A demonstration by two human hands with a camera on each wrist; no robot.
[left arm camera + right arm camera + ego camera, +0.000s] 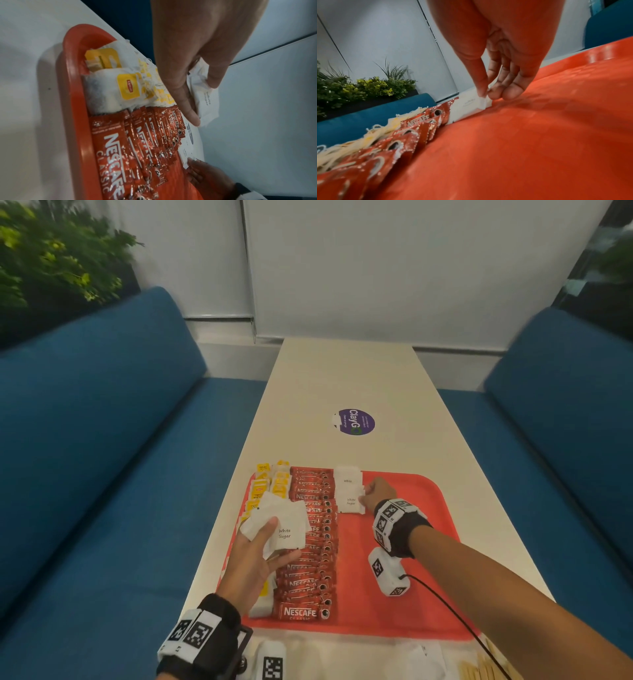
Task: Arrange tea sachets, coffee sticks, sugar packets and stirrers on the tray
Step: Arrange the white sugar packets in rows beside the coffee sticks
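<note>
At the far edge of the red tray (411,559), the right hand (376,494) pinches the right end of a white sugar packet (350,501) between thumb and fingertips (511,93), with the packet lying flat on the tray floor. This packet sits just on the near side of another sugar packet (347,478) at the far rim, and both lie just beside the right ends of the coffee sticks (313,542). The coffee sticks run in a column from far rim to near rim, each with its long axis across the tray; the tea bags (270,484) fill the left edge. The left hand (255,563) grips a fanned stack of sugar packets (281,529) above the coffee column, left of the right hand. The next packet therefore lies to the left of the working hand, and the free slot is toward the near rim. The held packets' printed faces point up. Wooden stirrers (486,667) wait off the tray at the table's near right corner.
</note>
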